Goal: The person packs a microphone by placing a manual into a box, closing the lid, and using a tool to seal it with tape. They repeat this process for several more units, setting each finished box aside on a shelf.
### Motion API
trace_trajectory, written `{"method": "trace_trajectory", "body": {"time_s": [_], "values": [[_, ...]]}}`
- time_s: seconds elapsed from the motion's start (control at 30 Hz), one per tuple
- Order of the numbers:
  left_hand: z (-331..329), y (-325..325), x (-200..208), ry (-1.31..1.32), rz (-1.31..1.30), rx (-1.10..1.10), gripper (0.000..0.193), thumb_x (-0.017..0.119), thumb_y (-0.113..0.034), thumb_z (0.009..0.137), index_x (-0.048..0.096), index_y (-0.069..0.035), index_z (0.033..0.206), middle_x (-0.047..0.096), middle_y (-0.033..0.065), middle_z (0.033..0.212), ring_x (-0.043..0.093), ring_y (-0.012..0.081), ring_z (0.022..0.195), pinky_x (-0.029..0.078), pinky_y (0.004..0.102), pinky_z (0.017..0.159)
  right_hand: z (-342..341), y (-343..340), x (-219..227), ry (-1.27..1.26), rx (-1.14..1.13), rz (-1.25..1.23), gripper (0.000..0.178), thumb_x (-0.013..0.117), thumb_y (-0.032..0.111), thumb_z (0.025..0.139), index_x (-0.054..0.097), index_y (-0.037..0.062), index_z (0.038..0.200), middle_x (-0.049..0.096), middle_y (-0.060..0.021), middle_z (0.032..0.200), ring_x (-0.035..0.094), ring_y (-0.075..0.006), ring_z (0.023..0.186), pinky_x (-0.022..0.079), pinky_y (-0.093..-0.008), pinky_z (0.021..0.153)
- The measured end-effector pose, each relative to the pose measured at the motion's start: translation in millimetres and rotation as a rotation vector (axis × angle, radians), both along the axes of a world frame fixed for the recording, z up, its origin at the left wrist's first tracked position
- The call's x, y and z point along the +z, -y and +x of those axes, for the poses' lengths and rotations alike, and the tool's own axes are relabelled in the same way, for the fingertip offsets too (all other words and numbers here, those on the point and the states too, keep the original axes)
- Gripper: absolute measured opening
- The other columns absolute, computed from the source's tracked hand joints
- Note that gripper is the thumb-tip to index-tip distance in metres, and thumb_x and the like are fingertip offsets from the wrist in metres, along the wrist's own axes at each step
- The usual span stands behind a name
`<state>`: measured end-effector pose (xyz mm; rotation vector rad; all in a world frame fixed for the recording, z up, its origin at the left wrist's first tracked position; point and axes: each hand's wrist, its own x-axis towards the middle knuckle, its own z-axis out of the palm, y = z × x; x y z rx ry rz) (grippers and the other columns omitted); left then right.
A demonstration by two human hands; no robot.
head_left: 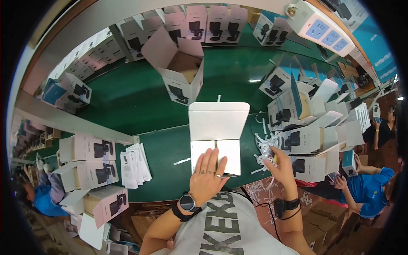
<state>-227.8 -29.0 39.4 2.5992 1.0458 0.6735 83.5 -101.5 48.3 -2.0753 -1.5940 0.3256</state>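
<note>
In front of me on the bench stands a white box [219, 123] with its long lid flap raised at the far side. My left hand [207, 173] lies flat on the box's two folded-in inner flaps, fingers stretched out and holding nothing. Right of the box, my right hand [281, 169] is at a heap of curled white paper strips [264, 148], thumb and forefinger apart. A small yellow patch shows between them; I cannot tell what it is. The other fingers of that hand are mostly hidden. One loose strip [182, 161] lies left of the box.
Folded leaflets [135, 165] lie at the left. Opened printed boxes stand on the left [94, 174] and right [297, 142]. An open-topped carton [180, 70] stands farther back before a row of boxes [214, 25]. A power strip [321, 29] hangs upper right. A co-worker [367, 191] holds a box at right.
</note>
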Motion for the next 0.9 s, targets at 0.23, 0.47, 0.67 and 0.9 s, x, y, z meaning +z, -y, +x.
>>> {"method": "trace_trajectory", "body": {"time_s": [0.23, 0.47, 0.67, 0.9], "values": [[-13.2, 18.2, -10.3, -0.153, 0.065, -0.037, 0.054, 0.062, -0.025, 0.094, 0.058, -0.001, 0.142, 0.053, 0.0266, 0.147, 0.046, 0.0422, 0.144, 0.029, 0.0520, 0.125, -167.9, -107.4, 31.2, -0.046, 0.381, 0.354, 0.015, 0.078, 0.013, 0.084, 0.075, 0.0108, 0.098, 0.071, -0.0052, 0.091, 0.069, -0.0274, 0.082, 0.053, -0.0400, 0.071], [-21.2, 10.4, -15.5, -0.101, 0.113, -0.039, 0.046, 0.071, -0.022, 0.089, 0.065, -0.001, 0.129, 0.063, 0.0213, 0.129, 0.057, 0.0396, 0.130, 0.037, 0.0512, 0.121, -187.4, -128.3, 8.3, 0.051, 0.441, 0.462, 0.012, 0.080, 0.011, 0.081, 0.073, 0.0113, 0.091, 0.070, -0.0016, 0.087, 0.069, -0.0255, 0.078, 0.052, -0.0377, 0.065], [-32.0, 15.5, -26.0, -0.182, -0.093, -0.053, 0.038, 0.059, -0.018, 0.090, 0.069, -0.002, 0.123, 0.072, 0.0179, 0.114, 0.067, 0.0334, 0.116, 0.047, 0.0459, 0.110, -210.5, -130.5, 20.0, -0.074, 0.636, 0.391, 0.016, 0.080, 0.017, 0.078, 0.072, 0.0109, 0.090, 0.067, -0.0047, 0.085, 0.068, -0.0294, 0.079, 0.053, -0.0409, 0.068], [-27.8, 22.8, -16.6, -0.083, 0.016, 0.006, 0.043, 0.059, -0.017, 0.092, 0.067, -0.004, 0.132, 0.064, 0.0190, 0.137, 0.066, 0.0323, 0.122, 0.057, 0.0384, 0.096, -173.5, -97.9, 40.7, -0.201, 0.540, 0.207, 0.020, 0.074, 0.007, 0.076, 0.070, 0.0048, 0.096, 0.066, -0.0145, 0.088, 0.067, -0.0333, 0.080, 0.055, -0.0400, 0.074]]}}
